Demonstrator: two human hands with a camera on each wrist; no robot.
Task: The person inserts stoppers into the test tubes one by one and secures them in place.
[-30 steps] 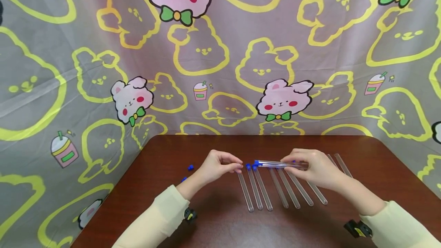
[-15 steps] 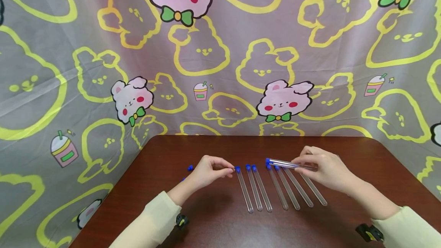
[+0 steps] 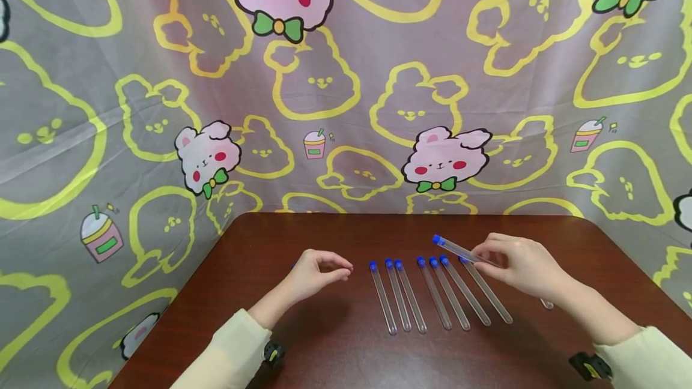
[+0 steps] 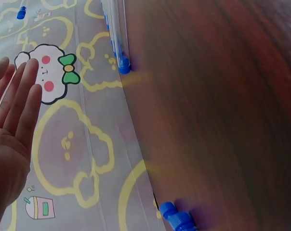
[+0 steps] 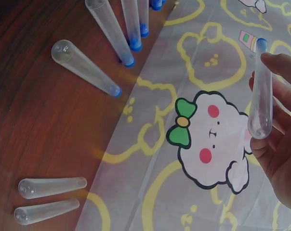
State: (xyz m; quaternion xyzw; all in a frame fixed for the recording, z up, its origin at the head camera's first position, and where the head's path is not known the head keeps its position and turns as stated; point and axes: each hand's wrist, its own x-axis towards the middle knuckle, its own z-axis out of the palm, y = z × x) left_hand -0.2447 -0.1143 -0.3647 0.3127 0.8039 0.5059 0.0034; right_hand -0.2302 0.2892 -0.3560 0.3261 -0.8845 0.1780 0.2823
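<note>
My right hand point(image 3: 521, 262) holds a clear test tube point(image 3: 453, 248) with a blue cap point(image 3: 437, 239), raised above the table and pointing left. Thumb and fingers pinch the tube toward its rounded end; the right wrist view shows this same capped tube point(image 5: 262, 98). My left hand point(image 3: 312, 276) hovers over the table to the left of the row, fingers relaxed, nothing between them. Between the hands, several capped test tubes point(image 3: 408, 299) lie side by side, caps away from me. The rightmost of these point(image 3: 494, 296) has its cap partly behind the held tube.
Two capless tubes point(image 5: 54, 187) lie at the right, mostly hidden behind my right hand in the head view. Loose blue caps point(image 4: 184, 221) sit on the table at the left. A patterned cloth point(image 3: 346, 95) hangs behind the brown table point(image 3: 346, 359).
My left hand has drawn back to the left, away from the leftmost tube, whose cap now shows. My right hand has carried the capped tube rightward, tilting its capped end up.
</note>
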